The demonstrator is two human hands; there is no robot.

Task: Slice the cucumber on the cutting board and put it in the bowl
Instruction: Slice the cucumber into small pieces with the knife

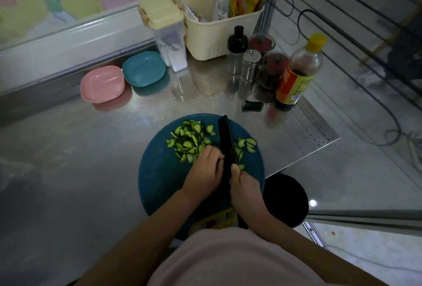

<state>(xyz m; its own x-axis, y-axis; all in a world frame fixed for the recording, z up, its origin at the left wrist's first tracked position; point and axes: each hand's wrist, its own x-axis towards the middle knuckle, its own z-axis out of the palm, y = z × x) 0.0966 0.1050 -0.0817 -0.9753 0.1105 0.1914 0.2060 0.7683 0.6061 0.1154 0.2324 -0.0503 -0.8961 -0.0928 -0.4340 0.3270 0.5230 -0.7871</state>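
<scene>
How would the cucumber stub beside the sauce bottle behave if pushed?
The cucumber stub lies on its round side, so it would probably roll. The steel counter looks shiny, so it may slide. Short and thick, it likely stays stiff.

Right hand [245,185] is gripping the black knife [226,139], which is pointing away across the round blue cutting board [159,176]. Left hand [204,171] is resting beside the blade with its fingers bent, touching the piled cucumber slices [188,141]. Pink bowl [102,83] and teal bowl [143,68] are sitting behind, well apart from the board.
</scene>
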